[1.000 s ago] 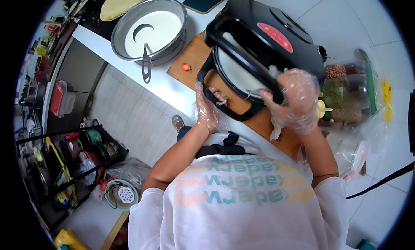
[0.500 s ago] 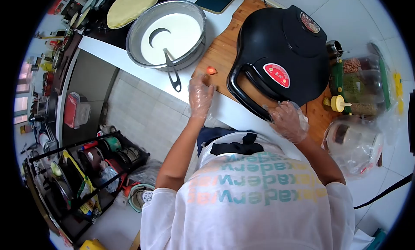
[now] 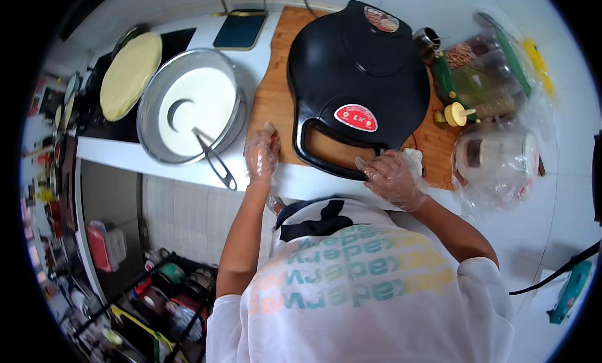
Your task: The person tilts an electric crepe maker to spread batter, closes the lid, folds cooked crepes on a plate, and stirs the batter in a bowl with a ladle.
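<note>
My left hand (image 3: pixel 261 155), in a clear plastic glove, is at the front edge of the wooden board, its fingers closed around a small red piece (image 3: pixel 274 139) that partly shows. My right hand (image 3: pixel 394 176), also gloved, has its fingers curled on the right end of the black handle (image 3: pixel 332 167). The black round appliance (image 3: pixel 360 68) has its lid down. A crumpled white cloth or tissue (image 3: pixel 413 158) lies beside my right hand.
A metal bowl (image 3: pixel 144 121) of white batter with a ladle (image 3: pixel 216 161) stands left. Beyond it lies a pale flat round (image 3: pixel 130 74). Jars (image 3: pixel 480 84), a yellow-topped container (image 3: pixel 456 114) and a plastic-wrapped tub (image 3: pixel 498 162) are at the right.
The appliance lid has come down from its raised position. My left hand has left the lower handle and moved to the red piece. My right hand has lowered with the lid. The view has shifted.
</note>
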{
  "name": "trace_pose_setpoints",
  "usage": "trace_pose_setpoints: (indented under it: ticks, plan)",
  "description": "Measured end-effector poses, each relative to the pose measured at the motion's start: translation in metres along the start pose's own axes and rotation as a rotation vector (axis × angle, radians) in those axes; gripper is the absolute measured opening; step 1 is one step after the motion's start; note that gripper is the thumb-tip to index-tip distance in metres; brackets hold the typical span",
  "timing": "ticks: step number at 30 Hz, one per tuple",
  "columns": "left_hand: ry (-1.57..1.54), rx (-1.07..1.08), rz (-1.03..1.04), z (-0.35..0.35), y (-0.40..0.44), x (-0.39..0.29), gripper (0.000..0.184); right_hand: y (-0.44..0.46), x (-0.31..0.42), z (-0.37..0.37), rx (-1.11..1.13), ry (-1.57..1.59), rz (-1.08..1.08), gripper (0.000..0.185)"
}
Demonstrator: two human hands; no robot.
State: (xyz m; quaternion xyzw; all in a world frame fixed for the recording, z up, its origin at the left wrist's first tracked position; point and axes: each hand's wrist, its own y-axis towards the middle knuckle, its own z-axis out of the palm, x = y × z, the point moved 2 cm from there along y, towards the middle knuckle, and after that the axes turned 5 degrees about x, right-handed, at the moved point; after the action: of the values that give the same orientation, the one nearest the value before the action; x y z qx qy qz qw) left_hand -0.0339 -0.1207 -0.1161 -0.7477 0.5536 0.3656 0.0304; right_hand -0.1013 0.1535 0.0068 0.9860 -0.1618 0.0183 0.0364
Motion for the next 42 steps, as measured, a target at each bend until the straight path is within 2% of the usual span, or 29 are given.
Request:
trace_pose_setpoints:
  ticks: [1, 3, 5, 7, 8, 9, 12, 15, 16, 19, 21, 23, 25, 27, 28, 29, 42]
  plan:
    - [-0.031, 0.047, -0.048, -0.001, -0.002, 0.003, 0.023, 0.001, 0.000, 0.001, 0.026, 0.004, 0.011, 0.038]
    - [-0.483, -0.045, -0.126, -0.005, -0.012, 0.001, 0.019, 0.000, -0.001, 0.002, 0.078, 0.010, 0.045, 0.036]
    - [-0.411, 0.048, -0.214, -0.026, -0.018, -0.009, 0.016, 0.001, 0.001, 0.008, 0.102, 0.045, 0.119, 0.030]
    - [-0.388, 0.304, -0.544, -0.052, -0.024, -0.034, 0.021, 0.007, 0.003, 0.013, 0.129, 0.100, 0.172, 0.027]
    - [-0.688, 0.297, -0.500, -0.052, -0.038, -0.031, 0.025, 0.014, 0.006, 0.007, 0.189, 0.106, 0.179, 0.024]
    - [-0.985, 0.285, -0.454, -0.052, -0.049, -0.028, 0.028, 0.014, 0.007, 0.011, 0.155, 0.132, 0.183, 0.024]
    - [-1.098, 0.461, -0.497, -0.095, -0.038, -0.080, 0.039, 0.010, 0.009, 0.028, 0.048, 0.191, 0.190, 0.023]
    - [-1.245, 0.459, -0.332, -0.130, -0.011, -0.126, 0.040, 0.007, 0.007, 0.031, -0.040, 0.170, 0.168, 0.023]
    - [-1.304, 0.451, -0.258, -0.139, -0.001, -0.141, 0.045, 0.004, 0.006, 0.032, -0.052, 0.147, 0.143, 0.024]
    - [-1.440, 0.552, 0.091, -0.168, 0.028, -0.186, 0.051, -0.008, 0.005, 0.030, -0.098, 0.144, 0.054, 0.025]
    - [-1.621, 0.739, 0.081, -0.189, 0.035, -0.218, 0.056, -0.013, 0.005, 0.026, -0.042, 0.173, 0.018, 0.027]
    - [-1.698, 1.070, 0.425, -0.195, 0.051, -0.239, 0.058, -0.013, 0.004, 0.023, 0.094, 0.204, 0.022, 0.028]
    - [-1.798, 1.343, 0.675, -0.198, 0.064, -0.260, 0.052, -0.013, 0.007, 0.026, 0.047, 0.178, 0.048, 0.029]
    - [-1.772, 1.314, 0.789, -0.201, 0.057, -0.266, 0.040, -0.014, 0.009, 0.026, 0.000, 0.165, 0.063, 0.030]
    - [-1.677, 1.174, 0.793, -0.208, 0.042, -0.264, 0.033, -0.014, 0.009, 0.026, -0.030, 0.165, 0.066, 0.030]
    - [-1.643, 1.119, 0.765, -0.213, 0.033, -0.261, 0.033, -0.014, 0.010, 0.026, -0.060, 0.167, 0.070, 0.030]
    - [-1.543, 0.568, 0.166, -0.219, 0.006, -0.194, 0.042, -0.020, 0.012, 0.036, -0.209, 0.228, 0.093, 0.040]
